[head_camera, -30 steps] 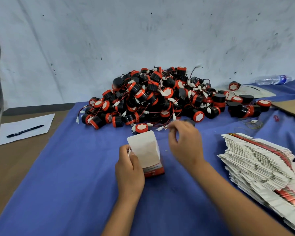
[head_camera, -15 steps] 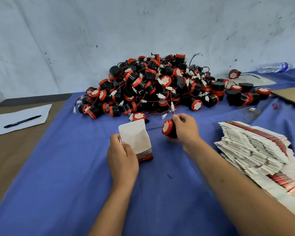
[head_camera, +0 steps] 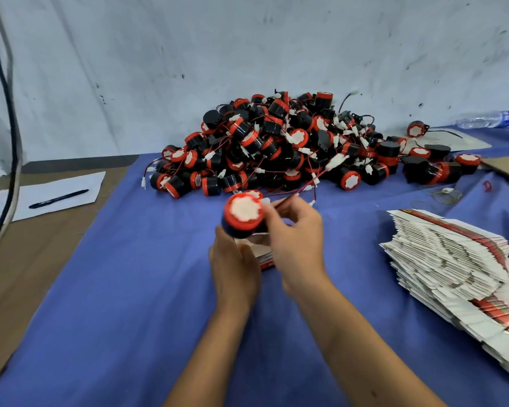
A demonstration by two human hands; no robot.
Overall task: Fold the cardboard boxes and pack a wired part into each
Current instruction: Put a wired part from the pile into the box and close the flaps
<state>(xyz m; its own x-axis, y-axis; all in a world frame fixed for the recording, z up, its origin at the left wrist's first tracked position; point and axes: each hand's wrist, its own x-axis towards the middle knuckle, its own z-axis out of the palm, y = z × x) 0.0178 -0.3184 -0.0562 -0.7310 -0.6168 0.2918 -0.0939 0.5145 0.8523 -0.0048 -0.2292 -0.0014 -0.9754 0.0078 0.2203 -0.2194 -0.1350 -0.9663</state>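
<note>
Gripped in the right hand, a black wired part with a red-rimmed white face hangs just above a small cardboard box. Its red wire trails back to the heap of parts. The left hand grasps the box on the blue tabletop. Flat boxes are stacked at right.

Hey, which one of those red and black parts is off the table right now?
The part held over the box by the right hand, white face toward the camera. The rest lie in the pile on the cloth.
</note>
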